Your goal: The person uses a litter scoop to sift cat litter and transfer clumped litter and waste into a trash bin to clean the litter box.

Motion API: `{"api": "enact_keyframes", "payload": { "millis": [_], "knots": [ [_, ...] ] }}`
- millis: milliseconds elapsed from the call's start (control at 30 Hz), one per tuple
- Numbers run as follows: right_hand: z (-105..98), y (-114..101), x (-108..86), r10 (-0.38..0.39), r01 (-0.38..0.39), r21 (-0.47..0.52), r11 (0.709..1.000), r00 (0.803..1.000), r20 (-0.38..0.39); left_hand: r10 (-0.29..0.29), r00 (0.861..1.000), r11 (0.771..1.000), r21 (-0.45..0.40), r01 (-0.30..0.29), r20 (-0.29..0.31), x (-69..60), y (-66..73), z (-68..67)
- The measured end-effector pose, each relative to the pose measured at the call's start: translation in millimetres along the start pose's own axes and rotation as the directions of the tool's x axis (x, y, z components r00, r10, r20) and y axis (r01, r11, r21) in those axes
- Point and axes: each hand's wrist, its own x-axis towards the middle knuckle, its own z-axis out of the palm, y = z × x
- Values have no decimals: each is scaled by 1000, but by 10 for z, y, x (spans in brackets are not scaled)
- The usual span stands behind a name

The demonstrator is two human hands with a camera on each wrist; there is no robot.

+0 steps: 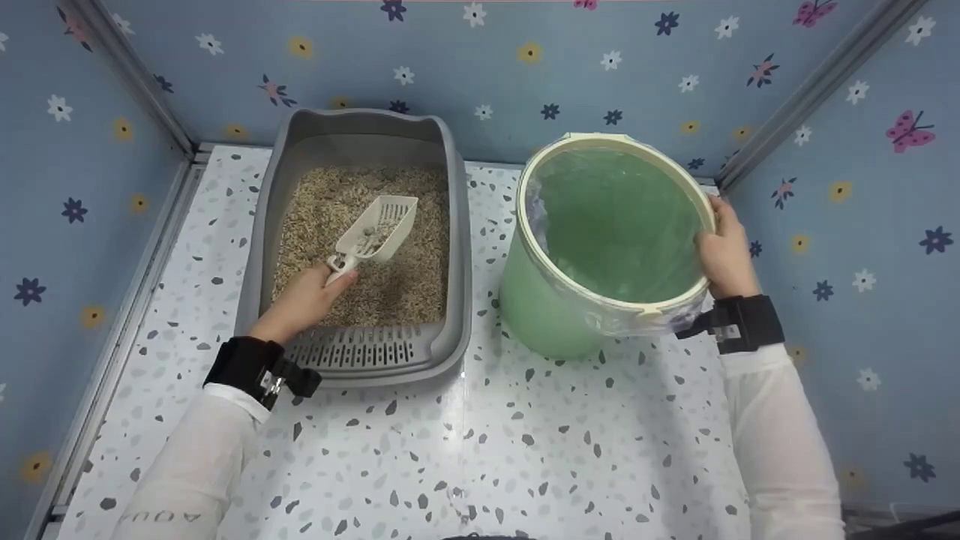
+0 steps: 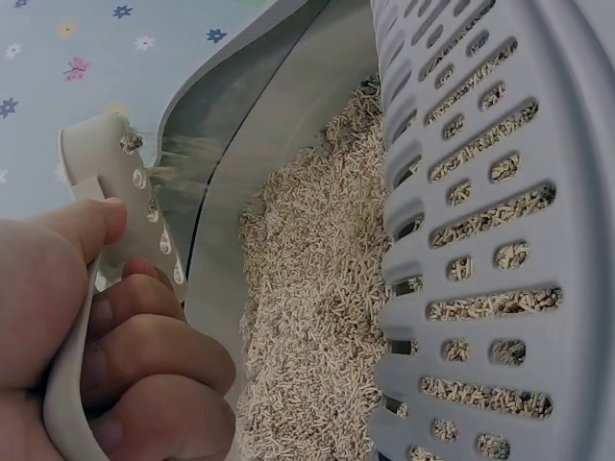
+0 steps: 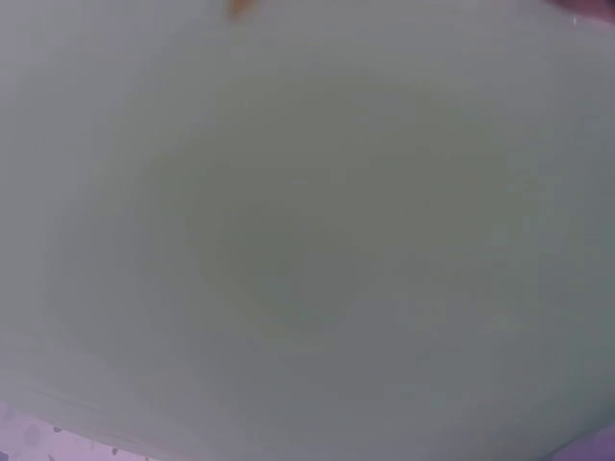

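In the head view my left hand (image 1: 304, 300) grips the handle of a pale slotted scoop (image 1: 379, 225), held over the litter (image 1: 322, 202) in a grey litter box (image 1: 459, 225). Small greyish clumps lie in the scoop. From the left wrist view, the fingers of my left hand (image 2: 144, 355) curl round the scoop's handle, and a few bits show at the slots of the scoop (image 2: 101, 158). My right hand (image 1: 727, 251) holds the right rim of a green bin (image 1: 544, 315) lined with a clear bag (image 1: 645, 319). The right wrist view is filled by the bin's blurred side (image 3: 307, 240).
Both containers stand on a white speckled surface (image 1: 465, 465), the bin to the right of the litter box with a narrow gap between them. Blue floral panels (image 1: 502, 82) rise behind and at both sides. The litter box has a slotted front ledge (image 1: 360, 351).
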Motion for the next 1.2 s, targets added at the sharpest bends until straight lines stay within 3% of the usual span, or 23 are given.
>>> {"api": "enact_keyframes", "payload": {
  "millis": [300,433,600,767,933,1067,1200],
  "knots": [
    [0,-6,-12,2,-2,-9,1000,1000,-3,-12,1000,998,55,12,-10,-9,9,-14],
    [-4,-15,-24,13,-13,-4,1000,1000,1,-3,997,985,173,17,-80,-39,13,-25],
    [-4,-16,-26,13,-13,-1,1000,1000,6,98,973,915,403,-5,-211,-55,-24,-17],
    [-2,-3,-27,10,-10,5,1000,1000,-2,232,926,835,549,-33,-297,-57,-72,25],
    [7,11,-15,8,-8,-7,1000,1000,-11,327,881,757,653,-26,-343,-64,-79,54],
    [8,13,-11,14,-14,-1,1000,1000,-11,356,868,709,705,-10,-345,-74,-69,60],
    [8,1,-13,22,-22,0,1000,1000,-9,374,862,696,718,-18,-342,-80,-56,68]
  ]
}}
